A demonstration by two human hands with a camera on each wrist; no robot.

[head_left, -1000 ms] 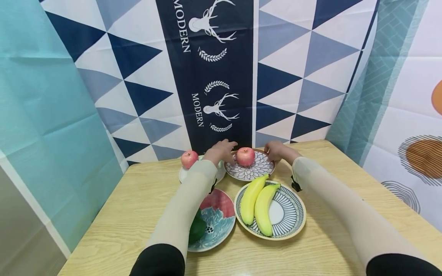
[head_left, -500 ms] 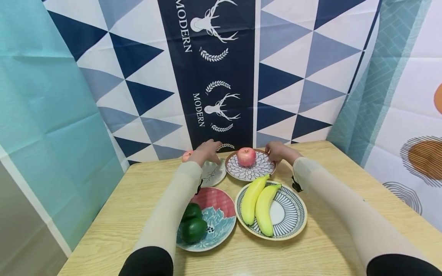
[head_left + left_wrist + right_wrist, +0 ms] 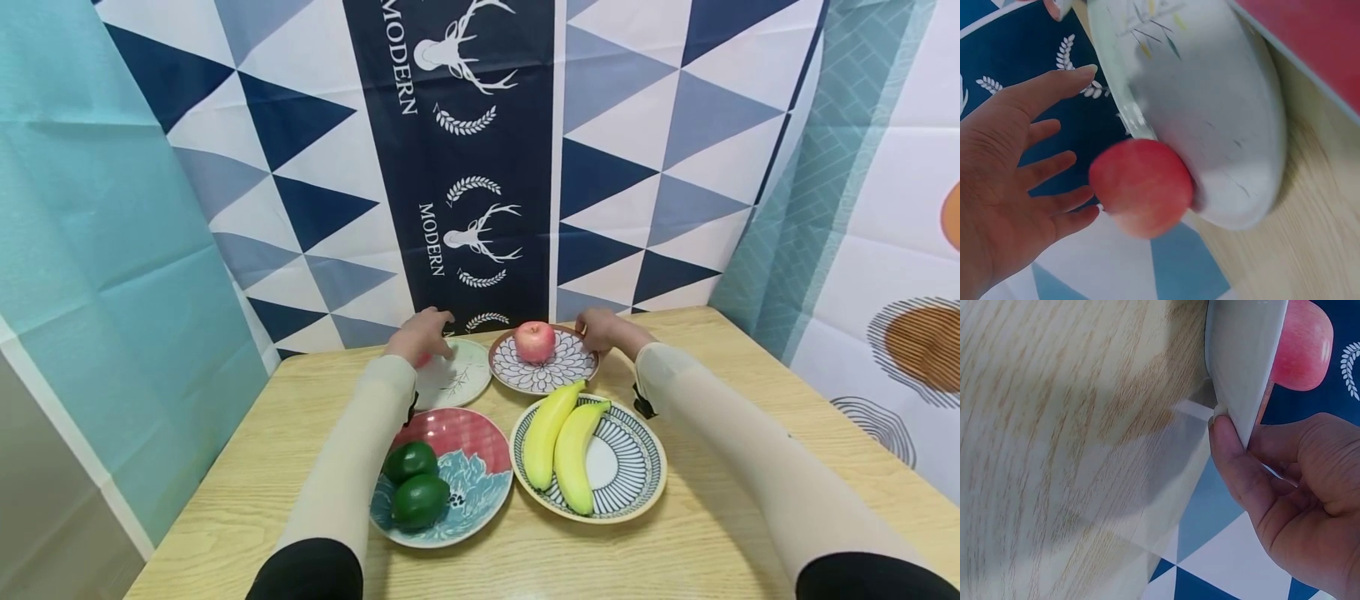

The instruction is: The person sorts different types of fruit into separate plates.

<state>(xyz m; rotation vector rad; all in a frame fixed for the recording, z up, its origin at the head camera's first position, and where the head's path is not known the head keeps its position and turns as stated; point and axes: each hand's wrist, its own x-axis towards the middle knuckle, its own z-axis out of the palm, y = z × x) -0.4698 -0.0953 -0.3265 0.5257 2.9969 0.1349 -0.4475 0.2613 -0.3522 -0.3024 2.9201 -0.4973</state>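
My left hand (image 3: 422, 336) is held over the pale plate (image 3: 471, 375) at the back left, fingers spread and holding nothing. In the left wrist view a red apple (image 3: 1141, 187) sits at that plate's edge, close to the fingertips; the head view mostly hides it behind the hand. My right hand (image 3: 597, 330) pinches the rim of a brown-edged, flower-patterned plate (image 3: 573, 367) between thumb and fingers. The right wrist view shows the fingers under this plate's white underside (image 3: 1241, 356). Another apple (image 3: 535, 342) rests on the patterned plate.
Nearer me, a red and blue plate (image 3: 480, 492) carries two dark green avocado-like fruits (image 3: 420, 502). To its right, two bananas (image 3: 573, 458) lie on a plate with a black-lined rim (image 3: 637, 467). A patterned curtain (image 3: 457, 167) hangs directly behind the wooden table (image 3: 240, 483).
My left hand has moved left, from beside the patterned plate to above the apple on the pale plate, uncovering the green fruits. My right hand has stayed at the patterned plate's rim.
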